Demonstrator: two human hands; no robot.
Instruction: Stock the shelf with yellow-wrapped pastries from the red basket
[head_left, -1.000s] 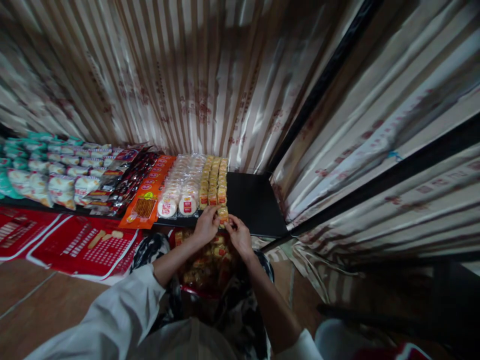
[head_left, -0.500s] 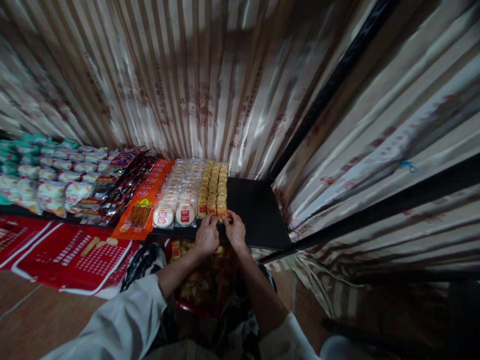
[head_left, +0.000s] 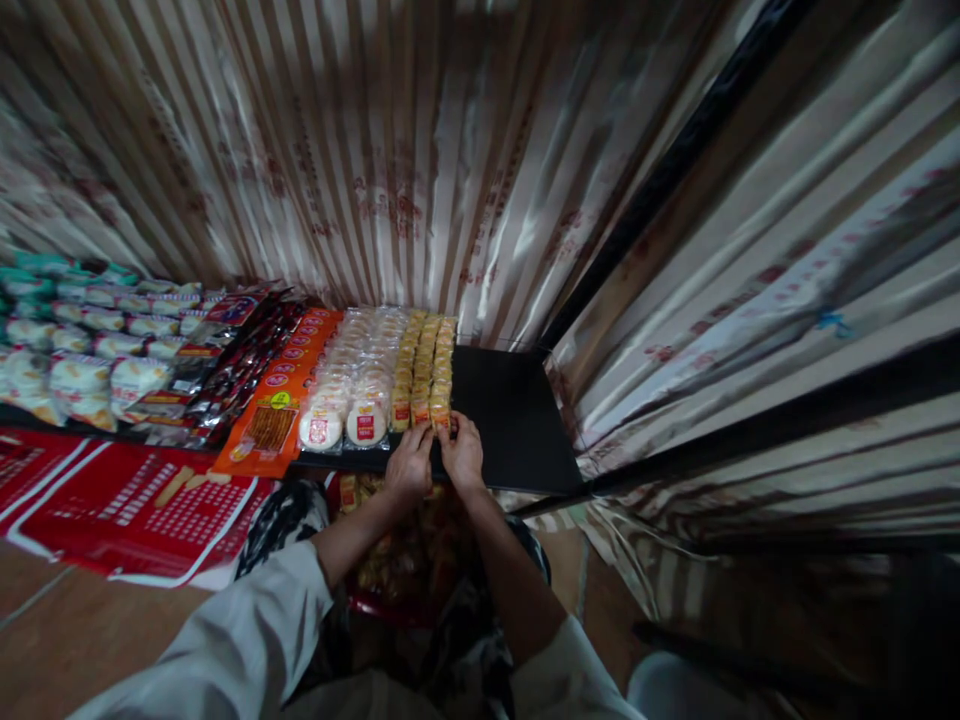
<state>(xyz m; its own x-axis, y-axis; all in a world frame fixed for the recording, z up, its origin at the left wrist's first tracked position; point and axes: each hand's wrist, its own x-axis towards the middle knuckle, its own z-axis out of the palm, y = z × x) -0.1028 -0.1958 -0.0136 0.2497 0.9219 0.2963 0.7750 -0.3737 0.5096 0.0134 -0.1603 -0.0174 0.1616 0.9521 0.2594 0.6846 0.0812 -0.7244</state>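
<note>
One golden packet (head_left: 440,411) sits partly hidden between left hand (head_left: 410,464) and right hand (head_left: 463,456), whose grip I cannot tell.

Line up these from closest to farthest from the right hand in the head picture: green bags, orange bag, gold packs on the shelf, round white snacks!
1. Gold packs, right by the right hand.
2. Round white snacks, just left of the gold packs.
3. Orange bag, left of the white snacks.
4. Green bags, at the far left.
</note>
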